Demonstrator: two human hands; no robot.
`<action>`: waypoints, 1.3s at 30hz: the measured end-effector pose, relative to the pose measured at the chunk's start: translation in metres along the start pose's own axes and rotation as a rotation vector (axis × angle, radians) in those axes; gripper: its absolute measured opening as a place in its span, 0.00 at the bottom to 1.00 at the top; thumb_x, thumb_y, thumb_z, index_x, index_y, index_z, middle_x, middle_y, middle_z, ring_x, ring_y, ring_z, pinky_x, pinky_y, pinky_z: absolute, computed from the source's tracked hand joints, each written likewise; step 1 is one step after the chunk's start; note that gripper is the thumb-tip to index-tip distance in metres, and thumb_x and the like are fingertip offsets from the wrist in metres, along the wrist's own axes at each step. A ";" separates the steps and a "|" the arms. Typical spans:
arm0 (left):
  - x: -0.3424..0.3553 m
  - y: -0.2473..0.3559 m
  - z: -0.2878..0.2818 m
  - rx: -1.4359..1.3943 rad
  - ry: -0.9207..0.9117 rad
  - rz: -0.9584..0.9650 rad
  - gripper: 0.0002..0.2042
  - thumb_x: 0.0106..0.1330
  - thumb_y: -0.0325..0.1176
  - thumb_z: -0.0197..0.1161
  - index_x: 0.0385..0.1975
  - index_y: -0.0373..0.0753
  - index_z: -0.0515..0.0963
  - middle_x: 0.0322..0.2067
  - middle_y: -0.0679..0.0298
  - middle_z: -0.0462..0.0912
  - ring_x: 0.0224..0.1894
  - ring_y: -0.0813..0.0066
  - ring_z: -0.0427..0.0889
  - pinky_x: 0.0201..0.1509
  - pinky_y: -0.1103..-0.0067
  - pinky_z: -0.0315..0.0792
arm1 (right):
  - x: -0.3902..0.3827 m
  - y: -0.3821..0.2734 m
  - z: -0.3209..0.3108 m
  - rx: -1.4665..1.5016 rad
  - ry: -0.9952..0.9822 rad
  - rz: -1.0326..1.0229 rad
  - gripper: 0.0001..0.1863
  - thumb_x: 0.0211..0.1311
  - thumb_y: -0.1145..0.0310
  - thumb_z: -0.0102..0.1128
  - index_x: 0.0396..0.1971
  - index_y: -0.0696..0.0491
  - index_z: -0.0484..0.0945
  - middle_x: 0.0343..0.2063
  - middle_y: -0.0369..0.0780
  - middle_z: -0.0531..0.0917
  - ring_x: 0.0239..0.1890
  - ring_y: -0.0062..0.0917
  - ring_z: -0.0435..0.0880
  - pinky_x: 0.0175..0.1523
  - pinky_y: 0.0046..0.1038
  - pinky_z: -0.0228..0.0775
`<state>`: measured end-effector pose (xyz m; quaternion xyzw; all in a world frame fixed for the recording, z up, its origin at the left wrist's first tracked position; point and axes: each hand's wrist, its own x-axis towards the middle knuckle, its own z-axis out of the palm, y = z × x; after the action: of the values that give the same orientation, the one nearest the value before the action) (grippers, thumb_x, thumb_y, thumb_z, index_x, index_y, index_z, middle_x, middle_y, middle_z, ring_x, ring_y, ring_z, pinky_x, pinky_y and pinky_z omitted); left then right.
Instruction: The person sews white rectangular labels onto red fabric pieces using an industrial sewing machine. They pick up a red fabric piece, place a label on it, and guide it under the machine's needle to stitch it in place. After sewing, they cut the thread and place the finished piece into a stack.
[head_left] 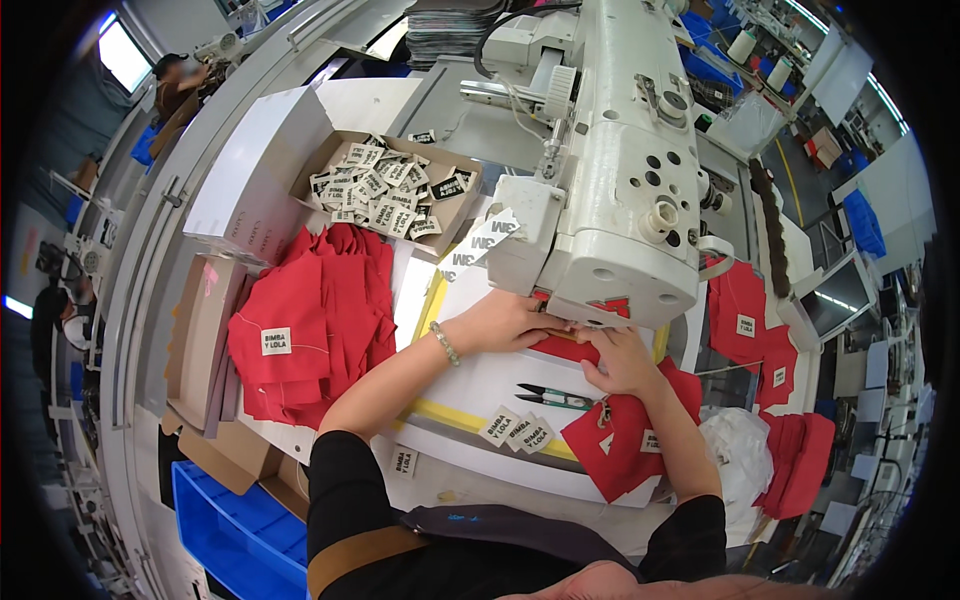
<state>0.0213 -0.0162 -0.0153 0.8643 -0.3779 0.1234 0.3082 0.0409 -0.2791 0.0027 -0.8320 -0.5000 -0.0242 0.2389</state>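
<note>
Under the head of a white sewing machine (pixel 625 200), a red fabric piece (pixel 565 348) lies on the white work surface. My left hand (pixel 505 322) is at its left edge, with the fingers close together and the fingertips beside the needle area. From the other side my right hand (pixel 622 362) holds the piece, its thumb bent inward and its fingertips partly hidden by the machine head. Just below the fabric rest dark thread snips (pixel 553 397). Several cream labels (pixel 517 428) lie near the front edge, and red labelled pieces (pixel 612 450) hang beneath my right forearm.
An open carton (pixel 455 208) of labels stands at the back left, next to a white box (pixel 262 170). A pile of red fabric (pixel 330 320) sits left of my forearm. More red pieces (pixel 738 315) and a clear plastic bag (pixel 738 450) are on the right. A blue bin (pixel 235 535) stands lower left.
</note>
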 end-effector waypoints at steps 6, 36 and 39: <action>-0.008 -0.004 -0.008 0.165 -0.104 -0.073 0.09 0.58 0.42 0.67 0.36 0.50 0.86 0.31 0.70 0.84 0.33 0.70 0.83 0.38 0.74 0.78 | -0.006 0.003 0.004 0.108 -0.119 0.118 0.20 0.48 0.65 0.61 0.45 0.51 0.74 0.41 0.37 0.82 0.49 0.36 0.76 0.57 0.38 0.59; -0.005 -0.006 0.012 0.067 0.015 -0.024 0.09 0.57 0.38 0.67 0.38 0.52 0.85 0.20 0.62 0.78 0.24 0.62 0.79 0.29 0.70 0.74 | -0.013 -0.067 -0.003 -0.182 -0.137 -0.132 0.16 0.50 0.54 0.67 0.31 0.49 0.76 0.28 0.32 0.74 0.34 0.24 0.75 0.43 0.29 0.61; -0.005 -0.005 0.011 0.077 -0.016 -0.041 0.10 0.58 0.38 0.66 0.40 0.52 0.85 0.18 0.63 0.77 0.22 0.63 0.78 0.26 0.70 0.73 | -0.019 -0.073 0.001 -0.186 -0.143 -0.069 0.12 0.53 0.60 0.65 0.32 0.50 0.75 0.27 0.33 0.74 0.33 0.24 0.76 0.42 0.27 0.62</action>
<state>0.0214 -0.0172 -0.0285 0.8840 -0.3576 0.1244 0.2743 -0.0305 -0.2659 0.0238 -0.8324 -0.5400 -0.0191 0.1235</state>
